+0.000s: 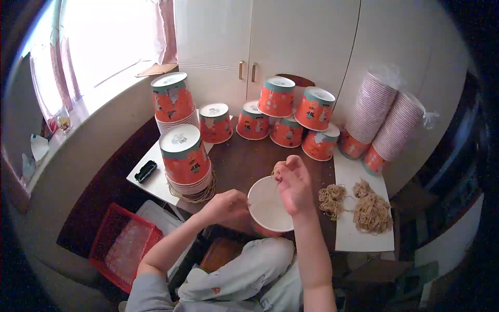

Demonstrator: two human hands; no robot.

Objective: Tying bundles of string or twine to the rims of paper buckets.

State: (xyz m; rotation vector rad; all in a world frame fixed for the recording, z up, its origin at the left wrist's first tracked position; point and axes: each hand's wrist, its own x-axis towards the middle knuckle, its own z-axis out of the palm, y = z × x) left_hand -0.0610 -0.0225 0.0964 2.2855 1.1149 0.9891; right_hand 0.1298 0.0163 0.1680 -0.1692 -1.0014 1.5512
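Note:
A paper bucket [271, 207], white inside with an orange outside, sits mouth toward me just above my lap at the table's near edge. My left hand [227, 207] is closed at its left rim, fingers curled; what lies between the fingertips is hidden. Over the right rim, my right hand [294, 183] is raised with its fingers pinched on a piece of tan cord [276, 176]. To the right lie a small cord bundle [331, 200] and a larger tangled cord heap [372, 209]. More cord loops [193, 194] circle the foot of a nested bucket stack [183, 152].
Upside-down orange buckets [253, 120] line the table's back, some stacked on others. Two tall plastic-wrapped bucket stacks [372, 106] lean at the right. A black object [146, 171] lies on the left white board. Below stands a red basket [125, 247]. White cabinets [301, 41] close off the back.

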